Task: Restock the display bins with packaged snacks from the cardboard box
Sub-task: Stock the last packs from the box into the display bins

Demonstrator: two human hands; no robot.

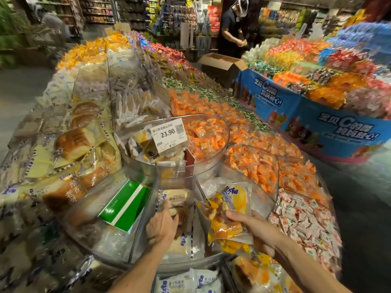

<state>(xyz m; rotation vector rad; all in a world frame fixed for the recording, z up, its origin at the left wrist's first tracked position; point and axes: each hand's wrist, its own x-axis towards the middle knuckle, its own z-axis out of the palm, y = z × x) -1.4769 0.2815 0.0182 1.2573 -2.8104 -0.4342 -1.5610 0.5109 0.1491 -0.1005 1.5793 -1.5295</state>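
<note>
My right hand [251, 229] grips a stack of yellow-and-orange snack packs [227, 212], held over a clear wedge-shaped bin [262, 199] at the front of the round display. My left hand [161, 226] reaches into the neighbouring clear bin [148, 212] and its fingers curl on a pale snack pack [176, 199] standing there. More packs lie below my arms at the bottom edge [190, 280]. A cardboard box [222, 64] sits open further back between the displays.
A price tag reading 23.90 [168, 135] stands on the raised centre bowl [211, 163]. A green-and-white box [124, 205] lies in the left bin. Bread packs [72, 142] fill the left side, orange sweets [254, 161] the right. A person [230, 28] works behind; a blue display [306, 115] stands right.
</note>
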